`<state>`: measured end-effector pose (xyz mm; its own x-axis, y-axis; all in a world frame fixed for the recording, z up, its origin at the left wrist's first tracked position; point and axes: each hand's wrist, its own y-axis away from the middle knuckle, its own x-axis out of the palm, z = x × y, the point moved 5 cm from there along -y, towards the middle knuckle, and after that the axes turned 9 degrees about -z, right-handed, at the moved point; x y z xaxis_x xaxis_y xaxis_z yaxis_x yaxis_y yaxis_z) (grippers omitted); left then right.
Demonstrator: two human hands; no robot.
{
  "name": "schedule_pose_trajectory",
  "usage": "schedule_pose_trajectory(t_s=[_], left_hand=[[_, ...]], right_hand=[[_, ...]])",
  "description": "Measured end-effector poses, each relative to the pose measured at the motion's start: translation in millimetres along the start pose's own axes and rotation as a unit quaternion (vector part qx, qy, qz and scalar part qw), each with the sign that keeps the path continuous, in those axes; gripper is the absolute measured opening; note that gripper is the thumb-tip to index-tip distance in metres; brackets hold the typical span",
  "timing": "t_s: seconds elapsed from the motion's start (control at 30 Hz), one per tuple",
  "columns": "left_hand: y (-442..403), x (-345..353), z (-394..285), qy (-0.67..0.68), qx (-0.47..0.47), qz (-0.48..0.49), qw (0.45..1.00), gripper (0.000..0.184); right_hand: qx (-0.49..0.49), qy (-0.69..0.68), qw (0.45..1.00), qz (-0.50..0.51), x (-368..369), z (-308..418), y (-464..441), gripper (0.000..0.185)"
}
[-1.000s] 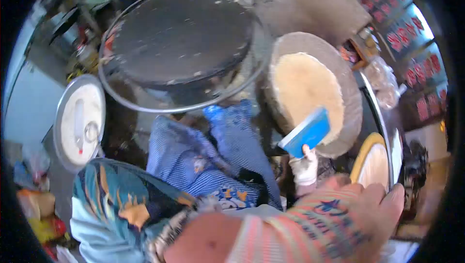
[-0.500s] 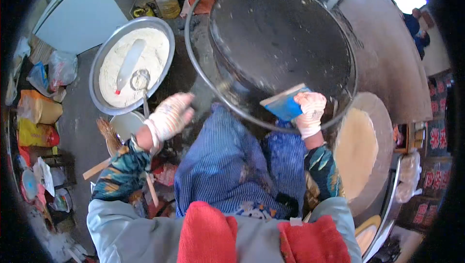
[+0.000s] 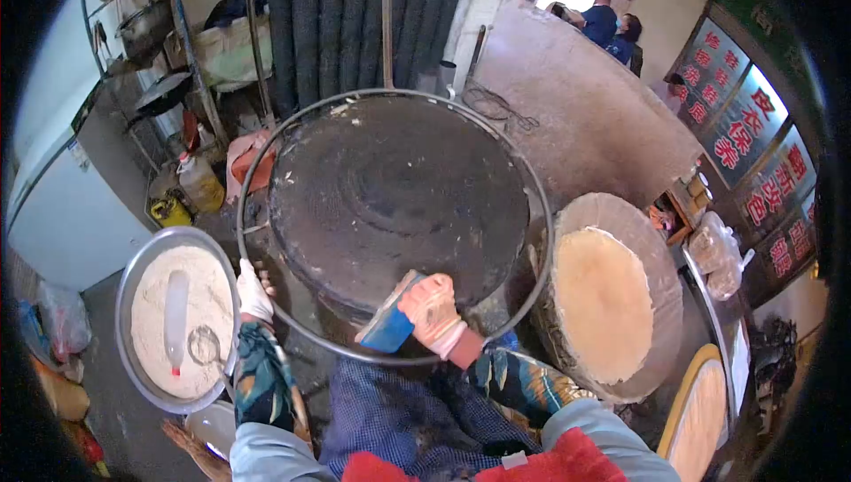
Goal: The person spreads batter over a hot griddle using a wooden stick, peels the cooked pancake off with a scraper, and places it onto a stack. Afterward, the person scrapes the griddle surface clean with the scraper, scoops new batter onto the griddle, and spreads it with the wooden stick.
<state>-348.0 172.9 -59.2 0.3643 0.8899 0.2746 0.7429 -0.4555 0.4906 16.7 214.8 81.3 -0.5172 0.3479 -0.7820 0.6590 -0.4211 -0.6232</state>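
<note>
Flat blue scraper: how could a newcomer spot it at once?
Start at the large round black griddle. At its near edge, the gloved right hand grips the flat blue scraper. Bright blue sets it apart from the dark griddle and grey metal ring.

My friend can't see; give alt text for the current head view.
A gloved right hand holds a blue tool at the near edge of a round griddle; the left hand is near its surrounding metal ring. A bowl of pale powder stands left, a flat tan round right.
</note>
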Motion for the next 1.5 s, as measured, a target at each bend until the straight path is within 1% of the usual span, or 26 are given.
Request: schedule_pose_trajectory(t_s=[0.03,0.13,0.17,0.2,0.23,0.27,0.3,0.33,0.37,0.43,0.47,0.5,0.53,0.57,0.6,0.63,0.7,0.8,0.97,1.1,1.17,1.23,1.3,1.37,1.4,1.5], left_hand=[[26.1,-0.9,7.3,0.006,0.017,-0.020,1.000,0.047],[98.7,-7.3,57.1,0.140,-0.041,0.027,0.989,0.044],[157.7,4.1,54.3,0.101,-0.030,-0.048,0.993,0.044],[158.1,-8.0,111.4,0.142,0.009,-0.020,0.990,0.046],[217.5,15.6,102.7,0.049,0.082,0.047,0.994,0.047],[278.6,38.7,94.5,-0.033,0.164,0.102,0.981,0.049],[303.6,38.6,129.5,-0.078,0.200,0.193,0.957,0.036],[331.1,36.8,165.5,-0.112,0.238,0.281,0.923,0.025],[364.9,31.9,175.8,-0.275,0.410,0.357,0.793,0.017],[380.7,24.1,163.0,-0.240,0.137,0.334,0.901,0.017],[370.0,19.4,152.0,-0.272,0.311,0.308,0.857,0.016],[359.9,12.6,124.6,-0.290,0.385,0.290,0.827,0.016],[346.3,11.8,97.1,-0.422,0.418,0.290,0.751,0.022],[335.2,5.7,80.4,-0.517,0.400,0.215,0.726,0.034],[324.0,-0.9,73.1,-0.565,0.454,0.167,0.669,0.050],[311.2,-10.3,78.8,-0.627,0.406,0.160,0.645,0.065],[291.4,-31.7,103.5,-0.696,0.292,0.204,0.624,0.070],[287.1,-29.5,110.0,-0.711,0.263,0.211,0.617,0.070],[285.3,-18.4,107.8,-0.718,0.264,0.214,0.607,0.067],[286.5,-17.8,109.1,-0.727,0.280,0.197,0.596,0.066],[288.1,-17.5,110.1,-0.726,0.291,0.190,0.593,0.066],[289.1,-16.9,111.6,-0.729,0.301,0.181,0.587,0.067],[289.3,-18.7,113.4,-0.727,0.309,0.176,0.587,0.067],[287.8,-15.4,114.6,-0.730,0.297,0.179,0.589,0.067],[287.4,-14.2,115.4,-0.731,0.300,0.180,0.586,0.068],[290.3,-10.1,115.5,-0.734,0.319,0.180,0.572,0.067]], right_hand=[[0.000,0.031,0.999,0.034,-4.0,-0.8,-3.8,0.003],[-0.012,0.074,0.997,0.003,3.4,0.3,-15.4,0.006],[0.013,0.144,0.976,0.165,15.4,3.7,-23.9,0.005],[0.004,0.137,0.985,0.108,21.1,6.3,-24.3,0.004],[-0.032,0.067,0.996,-0.045,12.1,5.7,-26.1,0.007],[-0.011,0.092,0.996,0.018,27.8,-1.1,-24.1,0.007],[0.002,0.116,0.990,0.080,41.6,-6.5,-22.7,0.006],[0.006,0.116,0.991,0.072,28.8,-4.0,-33.6,0.009],[0.006,0.102,0.993,0.066,16.3,7.1,-42.3,0.012],[-0.020,-0.023,1.000,0.001,18.5,4.1,-45.0,0.011],[-0.046,-0.023,0.997,-0.048,18.6,3.5,-47.8,0.009],[-0.067,-0.016,0.993,-0.097,12.2,5.0,-47.9,0.008],[-0.054,-0.006,0.997,-0.062,12.1,5.5,-49.4,0.005],[-0.056,-0.002,0.997,-0.059,20.8,-0.7,-48.0,0.007],[-0.054,0.012,0.997,-0.063,18.9,0.0,-50.4,0.008],[-0.050,0.026,0.996,-0.066,17.2,3.8,-51.8,0.009],[-0.037,0.054,0.998,-0.014,29.1,-2.8,-51.8,0.009],[-0.032,0.018,0.998,-0.046,30.8,-9.0,-42.3,0.003],[-0.022,-0.020,0.998,-0.063,27.3,-10.0,-36.6,0.009],[-0.018,0.081,0.989,0.124,42.2,-1.2,-40.8,0.012],[0.018,0.065,0.984,0.164,36.6,5.8,-44.0,0.015],[0.006,0.103,0.987,0.120,32.8,2.4,-43.3,0.026],[0.080,0.156,0.953,0.247,52.0,-35.4,-55.9,0.026],[0.171,0.177,0.947,0.208,35.2,-98.7,-59.9,0.025],[0.282,0.188,0.927,0.163,44.4,-163.5,-45.4,0.023],[0.317,0.208,0.908,0.177,-28.4,-305.5,16.0,0.021]])
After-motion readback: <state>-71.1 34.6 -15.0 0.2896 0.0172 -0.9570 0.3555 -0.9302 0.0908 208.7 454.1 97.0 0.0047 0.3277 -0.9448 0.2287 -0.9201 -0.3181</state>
